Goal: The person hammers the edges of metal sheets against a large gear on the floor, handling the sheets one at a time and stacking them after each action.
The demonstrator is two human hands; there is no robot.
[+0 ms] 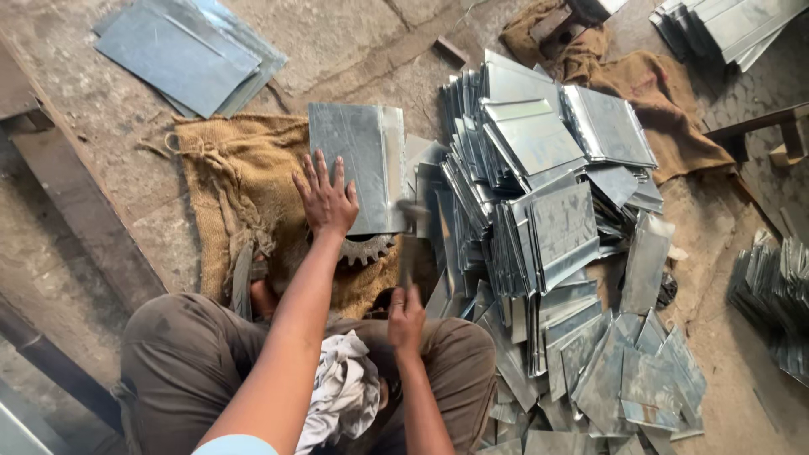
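**Metal sheet pressed flat, hammer gripped**

A folded metal sheet [356, 164] is held down on burlap sacking [236, 190] by the left hand [324, 202], fingers spread. A blurred hammer [410, 244] is clamped in the right hand [406, 318]. A toothed gear [366, 248] lies under the sheet's near edge; a pile of sheets [548, 227] lies just beside it.

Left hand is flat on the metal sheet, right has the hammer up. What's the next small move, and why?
Probably bring the hammer down on the folded right edge of the metal sheet. The left hand pins that sheet flat over the toothed gear, while the right hand grips the blurred hammer just beside that edge.
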